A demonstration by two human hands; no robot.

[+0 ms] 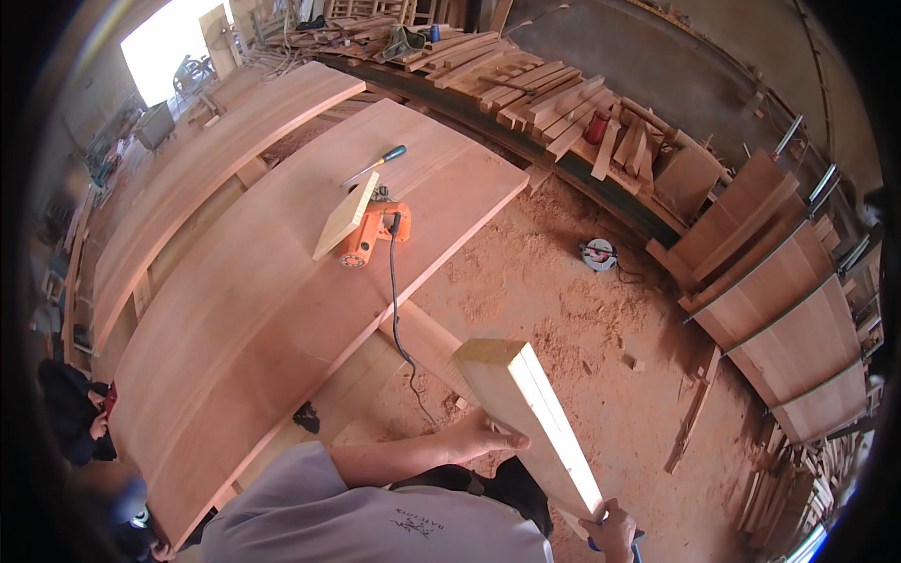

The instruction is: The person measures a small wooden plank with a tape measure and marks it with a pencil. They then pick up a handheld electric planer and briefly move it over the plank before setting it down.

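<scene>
I hold a pale squared wooden beam at an angle in front of me, its cut end pointing up and away. My left hand presses against its left side near the middle, thumb stretched along the wood. My right hand grips the lower end at the bottom edge of the view, with something blue just below it. The beam hangs over the sawdust-covered floor, to the right of a big reddish wooden panel.
On the panel lie an orange power tool with a black cord, a pale wood block and a teal-handled chisel. A round saw sits on the floor. Clamped panels lean at right. Another person crouches at lower left.
</scene>
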